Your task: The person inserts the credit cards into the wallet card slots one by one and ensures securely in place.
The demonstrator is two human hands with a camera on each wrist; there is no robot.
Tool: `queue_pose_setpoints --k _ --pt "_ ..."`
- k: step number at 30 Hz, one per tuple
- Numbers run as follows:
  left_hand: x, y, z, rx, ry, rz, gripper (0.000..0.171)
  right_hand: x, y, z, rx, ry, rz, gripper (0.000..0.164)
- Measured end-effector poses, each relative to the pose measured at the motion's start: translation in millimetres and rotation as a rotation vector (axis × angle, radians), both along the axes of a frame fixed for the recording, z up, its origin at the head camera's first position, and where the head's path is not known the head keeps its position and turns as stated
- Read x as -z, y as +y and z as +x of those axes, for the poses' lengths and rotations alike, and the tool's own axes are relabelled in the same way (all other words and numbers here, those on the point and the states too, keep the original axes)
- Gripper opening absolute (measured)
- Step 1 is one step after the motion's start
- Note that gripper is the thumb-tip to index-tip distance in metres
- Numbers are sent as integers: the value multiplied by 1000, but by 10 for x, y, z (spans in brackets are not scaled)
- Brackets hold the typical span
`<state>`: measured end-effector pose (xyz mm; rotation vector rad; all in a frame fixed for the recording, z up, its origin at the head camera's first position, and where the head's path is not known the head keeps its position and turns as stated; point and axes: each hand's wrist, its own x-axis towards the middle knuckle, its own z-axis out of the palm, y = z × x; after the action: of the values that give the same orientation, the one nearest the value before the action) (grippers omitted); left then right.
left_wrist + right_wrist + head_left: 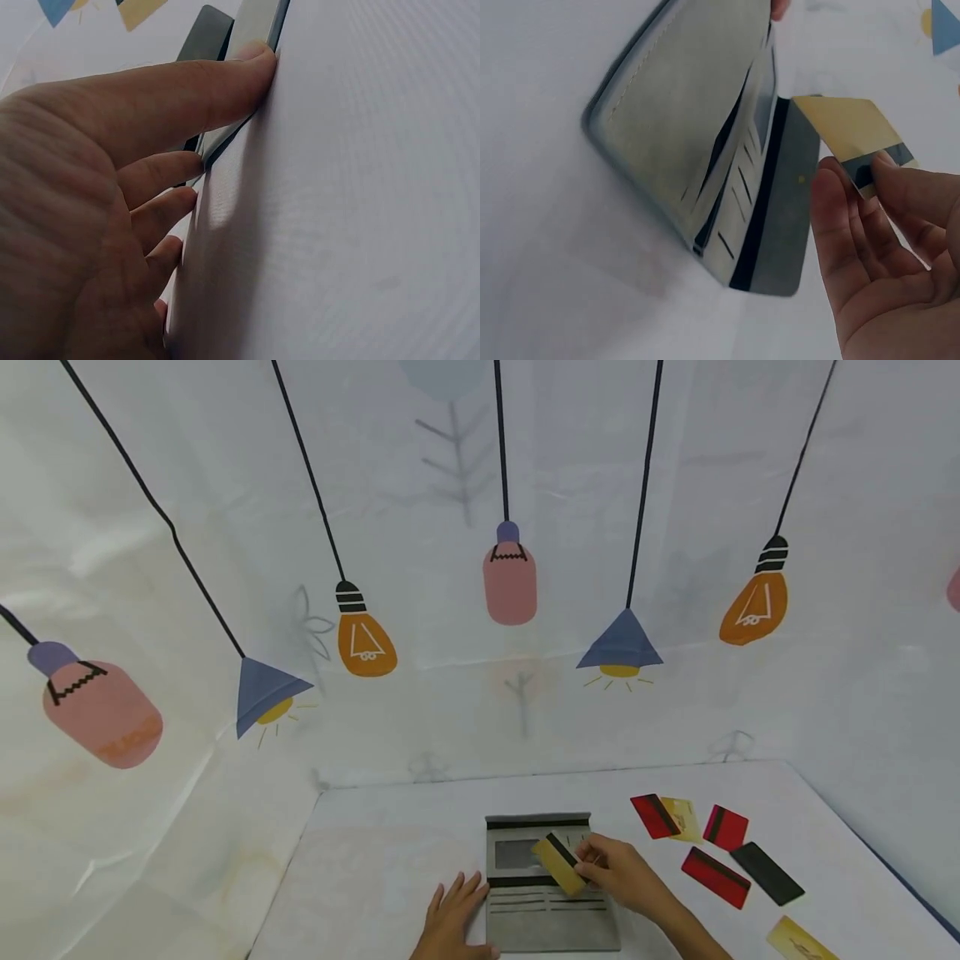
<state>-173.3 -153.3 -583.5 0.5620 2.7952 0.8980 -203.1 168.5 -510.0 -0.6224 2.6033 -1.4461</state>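
Note:
A grey wallet [555,931] lies spread on the white table, with card slots and a clear window [516,854] on its inside. My left hand [452,920] rests at its left side, fingers extended; in the left wrist view the thumb [232,82] touches the wallet's edge. Between thumb and fingers, my right hand [618,872] pinches a gold card [558,864] with a dark stripe, held tilted over the wallet. The right wrist view shows the card [855,124] beside the raised flap [784,225], its lower corner in the fingertips.
Right of the wallet lie several loose cards: red ones [716,877] with dark stripes, a black card [767,873] and yellow ones [798,941]. White sheets [450,727] printed with hanging lamps rise behind the table [375,860] and at its sides.

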Motion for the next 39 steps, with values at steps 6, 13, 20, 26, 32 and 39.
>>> queue_pose_setpoints --k 6,13,20,26,32,39 --pt "17 5 33 5 38 -45 85 53 -186 -66 -24 2 22 11" --pt "-11 44 -15 -13 -74 26 88 117 -343 -155 -22 48 47 9" --pt "-3 60 -25 -14 -70 36 88 170 -419 -218 -27 15 45 8" --pt "12 49 -31 -26 -88 34 88 194 -471 -230 -44 18 41 8" --pt "26 62 -23 -33 -91 21 88 211 -500 -237 -67 47 68 8" --pt "39 47 1 -20 -46 24 87 248 -512 -233 -66 80 129 9"
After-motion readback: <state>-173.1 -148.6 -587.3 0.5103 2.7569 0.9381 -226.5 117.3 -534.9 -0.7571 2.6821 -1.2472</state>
